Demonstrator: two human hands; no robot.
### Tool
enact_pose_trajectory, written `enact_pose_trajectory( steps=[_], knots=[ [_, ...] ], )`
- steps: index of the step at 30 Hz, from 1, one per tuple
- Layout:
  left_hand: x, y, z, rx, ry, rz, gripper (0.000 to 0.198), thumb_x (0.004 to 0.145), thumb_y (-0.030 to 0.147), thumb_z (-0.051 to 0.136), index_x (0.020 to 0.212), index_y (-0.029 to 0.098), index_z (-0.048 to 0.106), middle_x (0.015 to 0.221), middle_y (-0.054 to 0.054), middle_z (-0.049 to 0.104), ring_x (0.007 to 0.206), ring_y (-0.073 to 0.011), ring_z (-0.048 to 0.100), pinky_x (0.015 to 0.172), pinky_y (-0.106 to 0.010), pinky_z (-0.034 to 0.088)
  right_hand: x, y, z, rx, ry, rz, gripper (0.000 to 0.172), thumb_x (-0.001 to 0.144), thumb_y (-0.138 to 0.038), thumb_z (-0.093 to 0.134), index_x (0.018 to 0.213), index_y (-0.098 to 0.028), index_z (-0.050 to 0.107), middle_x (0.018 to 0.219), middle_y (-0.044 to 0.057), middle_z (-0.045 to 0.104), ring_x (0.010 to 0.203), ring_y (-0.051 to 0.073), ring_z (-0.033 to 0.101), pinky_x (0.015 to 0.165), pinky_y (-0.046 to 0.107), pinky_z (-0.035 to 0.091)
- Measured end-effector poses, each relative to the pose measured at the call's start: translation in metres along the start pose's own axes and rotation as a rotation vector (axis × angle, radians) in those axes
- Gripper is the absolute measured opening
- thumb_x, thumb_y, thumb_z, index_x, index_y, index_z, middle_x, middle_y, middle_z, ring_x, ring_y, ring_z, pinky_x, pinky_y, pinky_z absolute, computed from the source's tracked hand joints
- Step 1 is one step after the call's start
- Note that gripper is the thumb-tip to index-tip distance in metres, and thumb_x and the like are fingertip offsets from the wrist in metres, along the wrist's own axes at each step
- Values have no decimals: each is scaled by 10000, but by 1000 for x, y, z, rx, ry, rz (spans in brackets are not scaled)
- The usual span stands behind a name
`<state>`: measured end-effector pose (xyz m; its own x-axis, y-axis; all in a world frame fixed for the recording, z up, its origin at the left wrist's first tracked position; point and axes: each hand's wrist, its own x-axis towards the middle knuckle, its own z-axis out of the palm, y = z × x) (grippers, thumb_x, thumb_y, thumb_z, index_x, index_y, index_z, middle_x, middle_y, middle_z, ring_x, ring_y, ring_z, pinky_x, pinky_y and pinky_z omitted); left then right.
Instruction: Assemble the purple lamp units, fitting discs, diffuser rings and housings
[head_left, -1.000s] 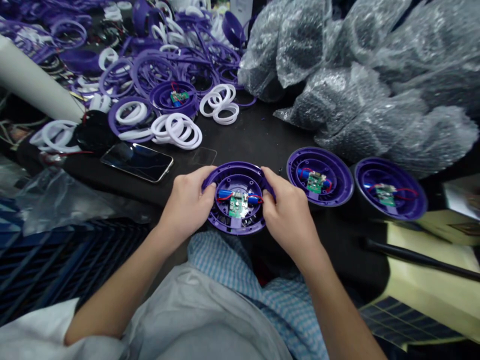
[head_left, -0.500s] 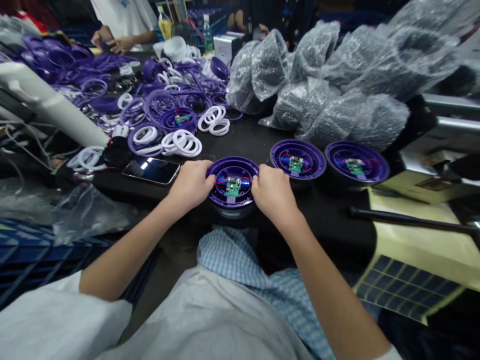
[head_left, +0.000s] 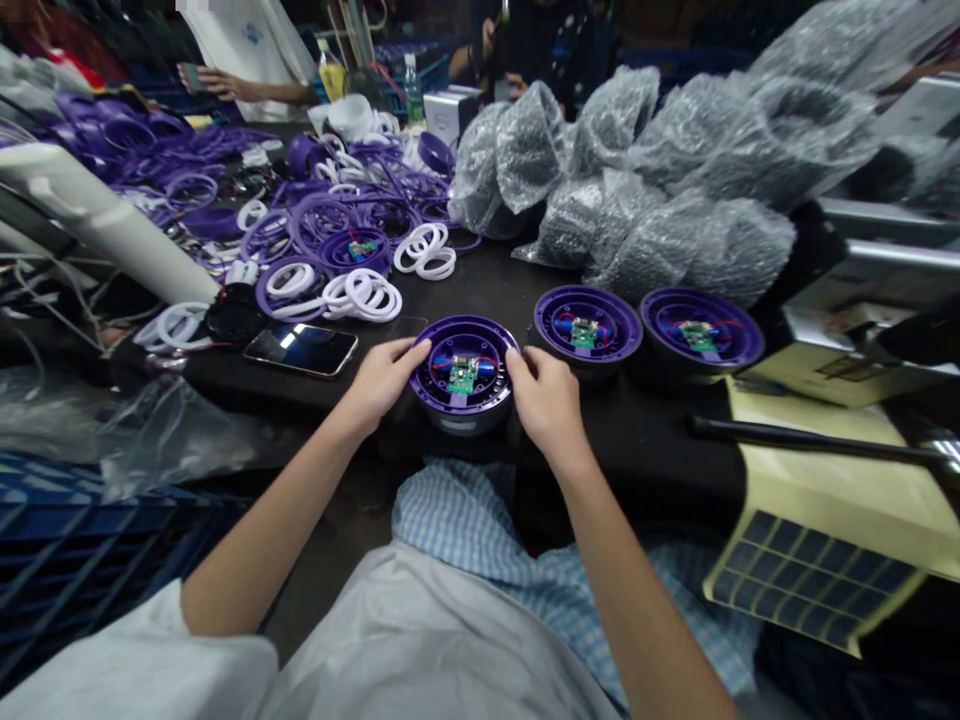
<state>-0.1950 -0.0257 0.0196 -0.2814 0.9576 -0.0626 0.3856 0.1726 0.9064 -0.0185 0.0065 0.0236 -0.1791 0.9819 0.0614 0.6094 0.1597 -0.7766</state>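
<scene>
The left hand [head_left: 382,380] and right hand [head_left: 544,402] were half open, their fingers curved against opposite sides of the rim of a purple housing [head_left: 463,412], though how firmly they gripped it was hard to tell. The housing sat on the table [head_left: 491,290] at lower center, with a green circuit board [head_left: 463,375] inside. Two similar housings [head_left: 588,323] stood to its right, below bubble wrap [head_left: 637,190]. A phone [head_left: 300,350] lay just left of the left hand, and white rings [head_left: 364,296] were piled beyond it.
</scene>
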Motion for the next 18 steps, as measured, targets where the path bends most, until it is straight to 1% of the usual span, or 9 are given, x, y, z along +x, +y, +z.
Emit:
enact_pose_trajectory(
  steps=[2,3,5,7,9,11,14,16,18],
  knots=[
    [-12,-3,6,-181,-83,-74,460,832,480,445,1069,124,616,1020,-114,681,952,-234,628,854,-344,486,-10,10,6,177,-7,35,421,849,-450,424,965,-107,639,999,147,651,967,258,587,882,395,435],
    [-20,-3,9,-288,-104,-105,460,835,469,459,1136,141,576,1100,-108,653,1016,-229,606,900,-341,467,-16,14,10,270,-9,37,442,839,-460,445,1036,-107,624,1079,150,627,1044,258,557,937,402,405],
    [-39,-4,17,-449,-81,-116,512,824,429,520,1280,208,446,1297,-69,530,1183,-212,497,1014,-333,379,-30,24,15,491,-13,29,494,831,-457,479,1201,-135,539,1249,128,539,1188,234,469,1030,391,330],
    [-58,-7,23,-478,-42,-66,586,821,405,548,1352,276,334,1413,-19,396,1293,-198,366,1088,-333,277,-46,34,17,716,-47,17,562,831,-446,505,1328,-205,402,1380,66,418,1277,192,377,1080,361,276],
    [-73,-13,27,-471,-42,-26,616,820,393,559,1369,308,294,1450,7,331,1330,-199,297,1118,-339,209,-60,41,16,860,-90,2,600,841,-433,512,1379,-278,295,1437,2,330,1319,166,311,1105,350,241],
    [-82,-19,29,-482,-47,-18,646,801,381,589,1370,302,295,1454,2,324,1333,-212,291,1126,-349,188,-73,46,13,906,-97,-20,618,845,-421,517,1392,-302,254,1443,-20,316,1328,166,293,1113,358,230],
    [-89,-26,30,-517,-37,-38,725,742,374,653,1369,253,308,1428,-38,368,1309,-247,333,1115,-375,222,-90,45,11,920,-35,-51,691,822,-407,558,1408,-260,222,1433,7,336,1327,188,296,1103,364,264],
    [-93,-27,29,-527,-59,-17,732,714,375,675,1352,219,350,1386,-62,426,1283,-265,372,1102,-381,256,-101,42,12,920,21,-35,733,806,-407,580,1413,-225,210,1432,35,337,1326,201,298,1102,372,266],
    [-97,-23,30,-525,-65,17,713,695,376,688,1323,202,399,1336,-72,485,1250,-275,415,1080,-379,297,-112,39,15,901,79,14,712,807,-411,577,1400,-190,251,1431,65,337,1321,211,309,1108,386,249]
  ],
)
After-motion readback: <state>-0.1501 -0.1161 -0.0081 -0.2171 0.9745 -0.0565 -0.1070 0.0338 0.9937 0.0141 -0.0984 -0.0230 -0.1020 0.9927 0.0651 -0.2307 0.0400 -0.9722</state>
